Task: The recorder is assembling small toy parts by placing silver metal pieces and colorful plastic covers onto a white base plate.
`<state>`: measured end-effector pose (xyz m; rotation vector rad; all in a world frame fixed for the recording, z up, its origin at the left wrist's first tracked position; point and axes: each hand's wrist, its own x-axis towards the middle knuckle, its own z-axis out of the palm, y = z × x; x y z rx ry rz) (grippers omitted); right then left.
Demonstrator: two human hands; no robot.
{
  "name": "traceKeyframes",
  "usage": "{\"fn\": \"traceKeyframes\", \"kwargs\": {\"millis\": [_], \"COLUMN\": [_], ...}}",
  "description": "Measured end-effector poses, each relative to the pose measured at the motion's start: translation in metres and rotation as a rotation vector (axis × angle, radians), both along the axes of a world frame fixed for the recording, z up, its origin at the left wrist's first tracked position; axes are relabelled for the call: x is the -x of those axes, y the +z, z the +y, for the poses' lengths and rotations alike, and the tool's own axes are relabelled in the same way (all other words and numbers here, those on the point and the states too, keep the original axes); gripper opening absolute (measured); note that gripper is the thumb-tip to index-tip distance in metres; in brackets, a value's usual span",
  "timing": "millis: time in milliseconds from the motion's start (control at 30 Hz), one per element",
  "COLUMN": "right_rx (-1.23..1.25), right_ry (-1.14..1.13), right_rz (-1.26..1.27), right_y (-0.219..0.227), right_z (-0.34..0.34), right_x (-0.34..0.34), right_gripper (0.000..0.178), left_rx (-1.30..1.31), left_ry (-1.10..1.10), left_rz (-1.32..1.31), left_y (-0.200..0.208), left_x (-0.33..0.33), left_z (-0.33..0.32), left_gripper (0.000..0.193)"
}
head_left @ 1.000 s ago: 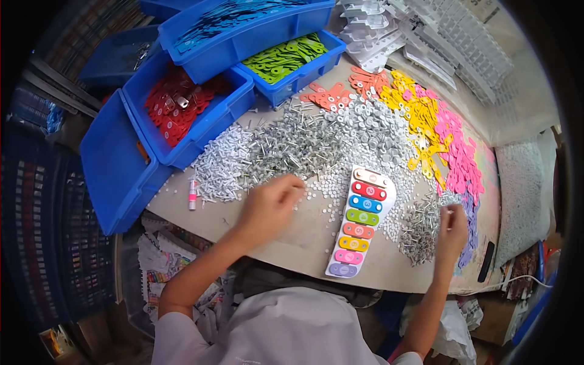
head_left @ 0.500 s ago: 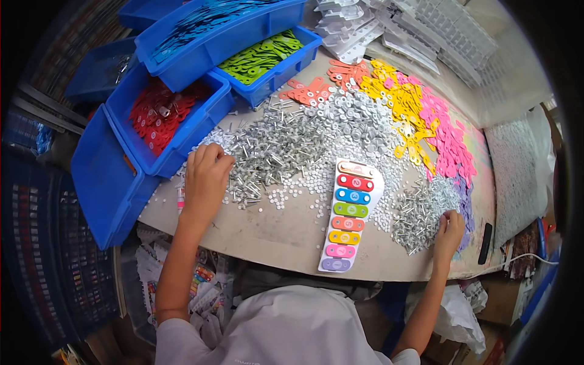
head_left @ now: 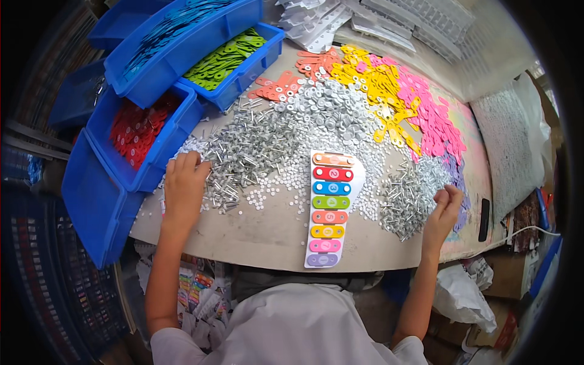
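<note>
A toy xylophone (head_left: 328, 210) with several coloured bars on a white base lies near the front edge of the table. White caps sit on the ends of its upper bars; the lower ones show small metal dots. My left hand (head_left: 184, 188) rests at the left end of a spread of small white discs (head_left: 193, 146), beside a heap of metal pins (head_left: 243, 159). Its fingers are bent together, and whatever they pinch is hidden. On the right, my right hand (head_left: 442, 216) is closed at the fingertips beside a smaller pin heap (head_left: 406, 204); its contents I cannot make out.
Blue bins at the left hold red bars (head_left: 137, 131), green bars (head_left: 228, 59) and blue bars (head_left: 173, 36). Loose yellow bars (head_left: 368, 79), pink bars (head_left: 429, 118) and purple bars (head_left: 457, 173) lie behind and right. White plastic frames (head_left: 316, 27) are stacked at the back.
The view has shifted, so the scene sits further left. My right hand has risen slightly from the pin heap, fingers more curled. My left hand stays by the white discs.
</note>
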<state>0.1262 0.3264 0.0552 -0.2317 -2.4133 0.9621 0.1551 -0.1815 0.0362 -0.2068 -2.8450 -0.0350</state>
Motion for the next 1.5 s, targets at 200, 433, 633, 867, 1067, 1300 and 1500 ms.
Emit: {"fn": "traceKeyframes", "kwargs": {"millis": [200,433,633,867,1067,1300,1500], "right_rx": [0.538,0.737,0.720,0.705,0.771,0.842,0.847], "right_ry": [0.361,0.599,0.608,0.547,0.565,0.466,0.447], "right_rz": [-0.201,-0.538,-0.645,-0.592,-0.618,-0.834,-0.872], "right_y": [0.000,0.000,-0.006,-0.011,-0.016,-0.019,-0.015], "right_z": [-0.052,-0.102,-0.112,-0.118,-0.118,-0.113,-0.117], "right_x": [-0.006,-0.011,-0.014,-0.017,-0.018,-0.018,-0.015], "right_gripper": [0.008,0.008,0.010,0.011,0.013,0.026,0.029], "left_rx": [-0.035,-0.318,-1.381,-1.774,-1.814,-1.727,-1.520], "left_ry": [0.021,0.250,0.038,-0.034,-0.056,-0.036,-0.002], "left_rz": [0.051,0.185,-0.246,-0.840,-0.897,-0.995,-0.994], "left_y": [-0.004,0.016,0.021,0.008,-0.005,-0.017,-0.025], "left_x": [0.002,-0.006,-0.024,-0.006,0.005,0.015,0.024], "left_z": [-0.003,0.016,0.074,0.129,0.146,0.148,0.153], "left_gripper": [0.015,0.007,0.008,0.016,0.015,0.024,0.053]}}
